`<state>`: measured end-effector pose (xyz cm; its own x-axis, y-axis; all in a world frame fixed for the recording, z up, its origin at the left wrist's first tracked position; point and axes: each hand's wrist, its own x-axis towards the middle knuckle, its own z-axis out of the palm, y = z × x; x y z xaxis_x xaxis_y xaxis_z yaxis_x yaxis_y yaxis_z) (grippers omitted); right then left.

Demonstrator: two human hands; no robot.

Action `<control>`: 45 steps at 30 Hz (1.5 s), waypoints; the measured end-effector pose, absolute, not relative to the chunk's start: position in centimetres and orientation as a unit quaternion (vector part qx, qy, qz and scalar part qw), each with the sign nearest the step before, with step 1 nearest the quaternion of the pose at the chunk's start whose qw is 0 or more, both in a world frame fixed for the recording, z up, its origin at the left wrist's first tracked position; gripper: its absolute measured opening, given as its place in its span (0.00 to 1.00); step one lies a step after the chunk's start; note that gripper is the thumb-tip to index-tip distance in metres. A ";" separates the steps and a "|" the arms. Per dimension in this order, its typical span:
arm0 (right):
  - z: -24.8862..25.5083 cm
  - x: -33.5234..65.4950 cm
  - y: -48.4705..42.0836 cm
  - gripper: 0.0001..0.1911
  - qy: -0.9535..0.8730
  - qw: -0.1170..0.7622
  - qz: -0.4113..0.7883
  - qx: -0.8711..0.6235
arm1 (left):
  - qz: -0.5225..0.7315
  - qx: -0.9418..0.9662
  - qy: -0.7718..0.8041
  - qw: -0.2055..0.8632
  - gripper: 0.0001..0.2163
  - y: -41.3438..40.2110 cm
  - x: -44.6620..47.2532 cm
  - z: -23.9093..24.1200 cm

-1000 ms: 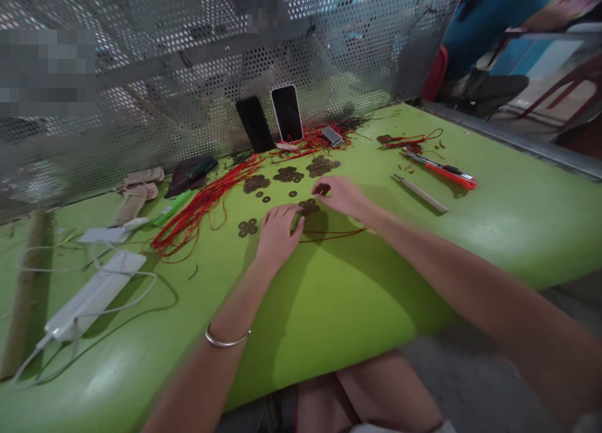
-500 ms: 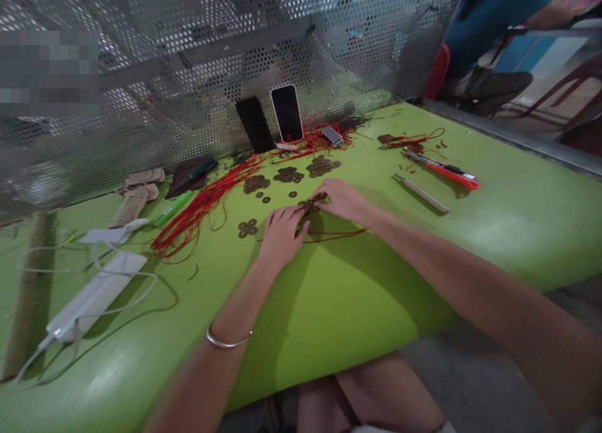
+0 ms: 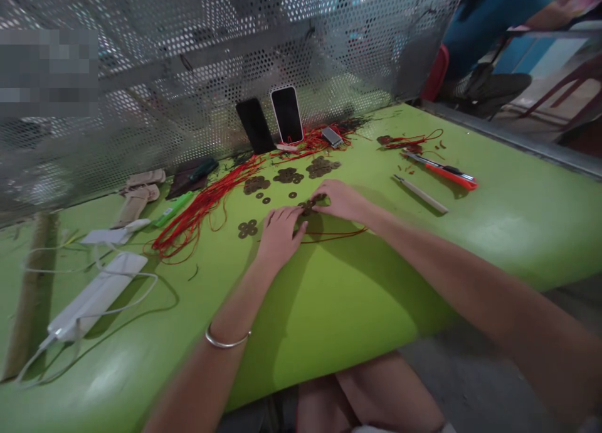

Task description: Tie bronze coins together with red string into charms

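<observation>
Several round brown coins with holes lie in a small cluster at the middle of the green table. My left hand rests over the table with its fingers stretched out, the fingertips touching the cluster's left edge. At its right side my right hand is closed in a pinch on a coin, partly hidden by the fingers. A thin red cord runs across the table just below both hands. Left of my left hand sits a separate group of coins.
Coin piles lie beyond my hands. A red cord bundle stretches to the left, near a white power strip. At right are a red utility knife and a slim pale-handled tool. Two phones lean against the perforated metal panel.
My left hand has shifted slightly left and its thumb lies a little further from the cluster. My right hand stays at the coins, its fingers slightly moved.
</observation>
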<state>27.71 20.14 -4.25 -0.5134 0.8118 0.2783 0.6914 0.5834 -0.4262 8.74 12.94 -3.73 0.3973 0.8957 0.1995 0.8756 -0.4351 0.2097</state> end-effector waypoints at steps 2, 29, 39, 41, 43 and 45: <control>-3.9 27.8 20.0 0.14 -0.854 0.253 0.129 -0.436 | 0.143 0.834 0.531 0.034 0.17 12.9 8.7 -3.7; -0.2 27.6 17.1 0.20 -0.880 0.325 -0.029 -0.345 | 0.127 0.750 0.646 -0.057 0.22 16.3 3.2 -4.2; 0.3 27.7 17.0 0.20 -0.869 0.348 -0.035 -0.349 | 0.086 0.736 0.669 -0.065 0.21 17.7 2.8 -3.7; 0.5 27.9 17.0 0.20 -0.866 0.352 -0.034 -0.352 | 0.078 0.728 0.676 -0.081 0.17 18.0 2.4 -3.3; 0.6 28.0 17.0 0.20 -0.866 0.356 -0.032 -0.350 | 0.074 0.717 0.687 -0.094 0.15 17.9 1.8 -2.8; 0.7 28.2 17.1 0.19 -0.866 0.359 -0.029 -0.346 | 0.072 0.701 0.702 -0.098 0.15 17.7 1.0 -2.5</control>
